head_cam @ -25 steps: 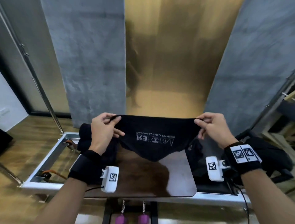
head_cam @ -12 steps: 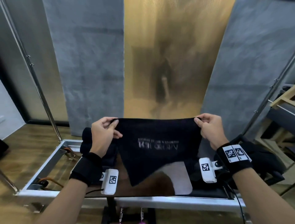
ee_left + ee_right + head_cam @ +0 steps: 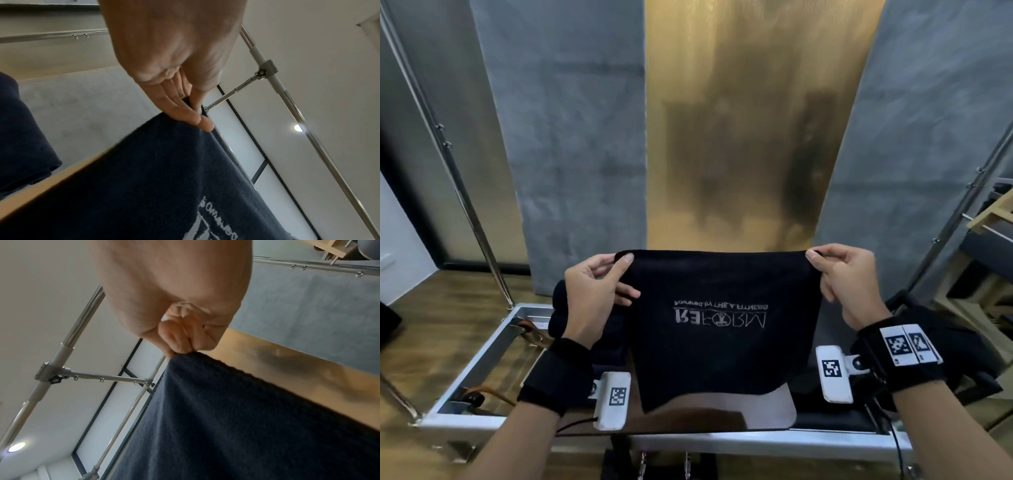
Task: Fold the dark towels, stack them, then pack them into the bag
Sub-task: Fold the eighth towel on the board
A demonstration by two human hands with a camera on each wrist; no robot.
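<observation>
A dark towel with white lettering hangs spread flat in front of me, its lower edge just above the glossy brown table. My left hand pinches its top left corner and my right hand pinches its top right corner. The left wrist view shows thumb and fingers of the left hand pinched on the towel. In the right wrist view the right hand grips the towel at its edge. Other dark towels sit behind my left hand. A dark cloth mass lies at the right.
The table sits in a metal frame with straps on its left side. Chrome poles rise at both sides. Grey and gold wall panels stand close behind. Wooden furniture is at the far right.
The towel has been lifted and pulled wider. It hung sagging to a point; now it hangs flat and square with its lettering readable. Both hands kept their corner grips.
</observation>
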